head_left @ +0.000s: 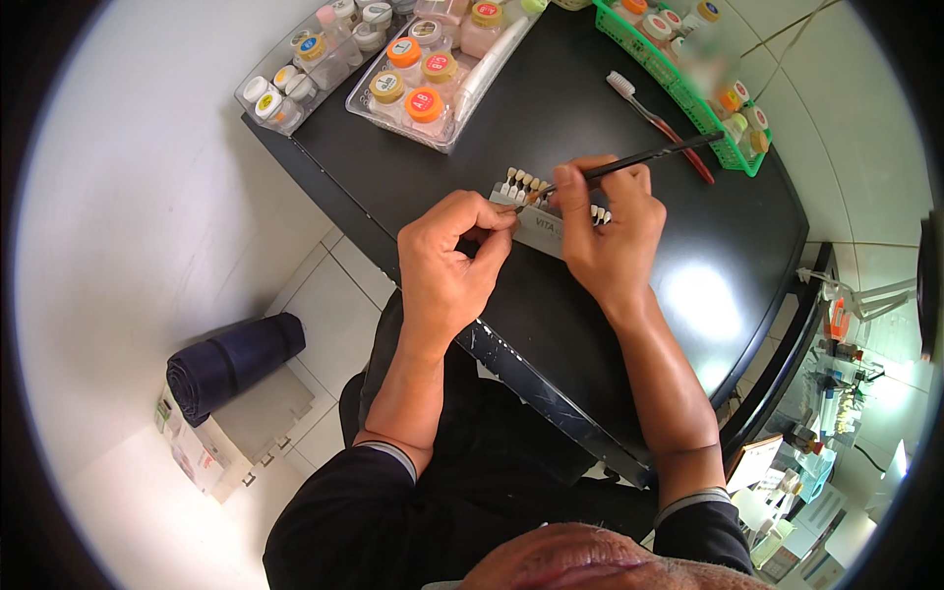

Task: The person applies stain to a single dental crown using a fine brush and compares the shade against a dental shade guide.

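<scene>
Part of the person's face [580,562] shows lowest — beyond, the left hand [452,258], fingers curled, pinches something too small to identify; the right hand [621,228] grips a dark brush [651,154], slanting up rightward, by a grey holder [539,232] of ivory tooth-shaped tabs [515,181] on the black worktop [551,329].

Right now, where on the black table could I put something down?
The black table has bare room between the clear plastic box of jars and the red-handled toothbrush, and on the shiny part right of the right hand, below the green basket. It's crowded around the tooth shade guide, left hand and black brush.
</scene>
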A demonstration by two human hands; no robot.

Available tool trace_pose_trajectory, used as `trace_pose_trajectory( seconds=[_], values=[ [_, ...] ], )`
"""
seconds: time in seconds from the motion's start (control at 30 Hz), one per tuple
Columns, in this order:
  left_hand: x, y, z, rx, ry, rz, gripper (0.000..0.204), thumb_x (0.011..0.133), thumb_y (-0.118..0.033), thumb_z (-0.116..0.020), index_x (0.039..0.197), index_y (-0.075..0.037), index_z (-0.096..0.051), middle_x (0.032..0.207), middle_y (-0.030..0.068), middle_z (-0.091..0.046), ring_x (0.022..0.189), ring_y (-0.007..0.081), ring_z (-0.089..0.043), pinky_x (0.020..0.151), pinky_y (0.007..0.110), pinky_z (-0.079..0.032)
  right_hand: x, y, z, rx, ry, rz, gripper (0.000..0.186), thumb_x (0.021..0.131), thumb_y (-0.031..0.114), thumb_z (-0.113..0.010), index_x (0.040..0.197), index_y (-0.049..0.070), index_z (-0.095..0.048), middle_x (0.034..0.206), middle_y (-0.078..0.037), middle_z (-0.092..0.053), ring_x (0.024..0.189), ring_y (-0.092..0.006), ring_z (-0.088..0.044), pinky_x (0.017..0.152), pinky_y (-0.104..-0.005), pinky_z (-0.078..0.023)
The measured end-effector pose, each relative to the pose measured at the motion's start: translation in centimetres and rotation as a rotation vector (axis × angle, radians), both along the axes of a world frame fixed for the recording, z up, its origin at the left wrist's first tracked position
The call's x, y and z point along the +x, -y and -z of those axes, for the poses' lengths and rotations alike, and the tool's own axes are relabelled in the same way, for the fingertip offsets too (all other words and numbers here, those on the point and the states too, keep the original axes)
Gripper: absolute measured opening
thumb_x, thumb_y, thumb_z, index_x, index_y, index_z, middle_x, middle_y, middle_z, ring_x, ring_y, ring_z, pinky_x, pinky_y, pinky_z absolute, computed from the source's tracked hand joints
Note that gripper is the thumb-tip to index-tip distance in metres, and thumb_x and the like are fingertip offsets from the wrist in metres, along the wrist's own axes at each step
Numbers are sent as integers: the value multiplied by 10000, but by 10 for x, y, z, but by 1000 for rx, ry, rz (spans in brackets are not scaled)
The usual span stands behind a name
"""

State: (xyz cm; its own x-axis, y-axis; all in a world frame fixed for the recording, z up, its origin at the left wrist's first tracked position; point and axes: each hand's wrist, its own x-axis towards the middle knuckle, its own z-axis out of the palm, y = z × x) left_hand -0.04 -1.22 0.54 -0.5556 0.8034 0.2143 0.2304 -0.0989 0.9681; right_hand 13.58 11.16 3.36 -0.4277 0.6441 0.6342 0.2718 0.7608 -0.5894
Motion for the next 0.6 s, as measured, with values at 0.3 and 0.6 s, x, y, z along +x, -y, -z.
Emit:
trace_pose_trajectory(
  seconds=[0.3,0.6],
  values=[
    [1,-1,-4,8,20,2,111,954,141,-788,953,42,-738,1012,111,-828,939,115,-774,829,266,-635,2,-1,-7,-1,10,-12,55,947,58,-853,950,58,-798,844,-67,-765,765,-256,-634,772,-398,-496],
    [3,1,-8,-7,97,-29,114,952,118,-806,944,32,-731,991,108,-823,896,102,-763,796,253,-625,5,0,-6,-93,-117,12,53,960,21,-823,943,38,-776,844,-81,-750,788,-279,-644,780,-410,-501]
  ],
)
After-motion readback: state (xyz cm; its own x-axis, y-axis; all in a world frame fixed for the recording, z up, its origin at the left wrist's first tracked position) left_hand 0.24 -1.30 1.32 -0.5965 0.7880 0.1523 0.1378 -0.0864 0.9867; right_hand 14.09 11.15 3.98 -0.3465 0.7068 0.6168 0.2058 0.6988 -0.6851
